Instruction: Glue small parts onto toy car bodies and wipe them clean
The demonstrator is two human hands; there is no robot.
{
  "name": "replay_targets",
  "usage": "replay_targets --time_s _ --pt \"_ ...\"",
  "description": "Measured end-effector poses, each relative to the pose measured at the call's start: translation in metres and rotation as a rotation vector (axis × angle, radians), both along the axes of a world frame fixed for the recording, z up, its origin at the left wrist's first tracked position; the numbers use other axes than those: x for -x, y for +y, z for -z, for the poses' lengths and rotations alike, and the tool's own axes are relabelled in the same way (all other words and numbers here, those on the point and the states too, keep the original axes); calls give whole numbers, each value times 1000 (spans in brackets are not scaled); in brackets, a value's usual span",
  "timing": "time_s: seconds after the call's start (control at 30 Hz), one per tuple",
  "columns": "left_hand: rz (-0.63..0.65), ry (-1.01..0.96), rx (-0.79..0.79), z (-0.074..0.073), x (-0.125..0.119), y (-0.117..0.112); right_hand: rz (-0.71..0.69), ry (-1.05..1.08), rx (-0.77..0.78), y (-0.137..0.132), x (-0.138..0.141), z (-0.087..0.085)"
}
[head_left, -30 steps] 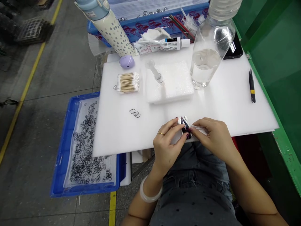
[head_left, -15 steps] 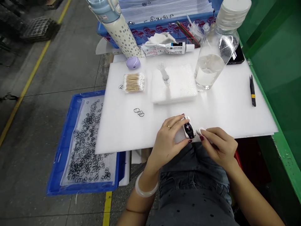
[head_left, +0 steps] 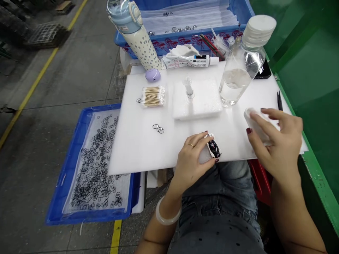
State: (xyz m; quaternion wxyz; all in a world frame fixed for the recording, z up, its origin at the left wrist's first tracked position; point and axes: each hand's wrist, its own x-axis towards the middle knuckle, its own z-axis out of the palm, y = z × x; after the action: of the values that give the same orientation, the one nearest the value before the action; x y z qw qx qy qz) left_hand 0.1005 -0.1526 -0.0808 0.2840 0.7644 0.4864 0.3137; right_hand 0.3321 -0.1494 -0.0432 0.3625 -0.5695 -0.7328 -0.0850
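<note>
My left hand (head_left: 189,158) rests at the front edge of the white board and grips a small black-and-white object (head_left: 213,148), shaped like a toy car, between fingers and thumb. My right hand (head_left: 280,141) is over the right part of the board with its fingers apart. Beneath its fingertips lies a white oblong thing (head_left: 258,127) with a rounded end; its kind is unclear and the hand partly covers it. A black pair of tweezers (head_left: 279,100) lies just beyond, partly hidden by that hand.
On the white board (head_left: 143,151) are a foam block (head_left: 197,111) holding a clear upright piece, cotton swabs (head_left: 153,96), thin black rings (head_left: 158,128), a clear bottle (head_left: 234,86), a tube (head_left: 200,61) and a polka-dot flask (head_left: 144,49). A blue tray (head_left: 50,211) of rings stands lower left.
My right hand has moved right and away from the black-and-white object, and its fingers have spread over the white oblong thing. My left hand keeps its grip. The view has shifted slightly.
</note>
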Motion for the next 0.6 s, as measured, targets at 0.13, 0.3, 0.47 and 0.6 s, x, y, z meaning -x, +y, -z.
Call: replay_targets --time_s 0.13,0.3,0.47,0.6 --pt "-73 -54 26 -3 -6 -1 27 98 16 0 -8 -2" --pt "-100 -75 26 -3 -12 0 -50 259 100 -13 10 7" --pt "-50 -94 51 -2 -2 1 -132 317 168 -16 27 8" --pt "120 -253 178 -11 25 0 -192 202 301 -15 50 24"
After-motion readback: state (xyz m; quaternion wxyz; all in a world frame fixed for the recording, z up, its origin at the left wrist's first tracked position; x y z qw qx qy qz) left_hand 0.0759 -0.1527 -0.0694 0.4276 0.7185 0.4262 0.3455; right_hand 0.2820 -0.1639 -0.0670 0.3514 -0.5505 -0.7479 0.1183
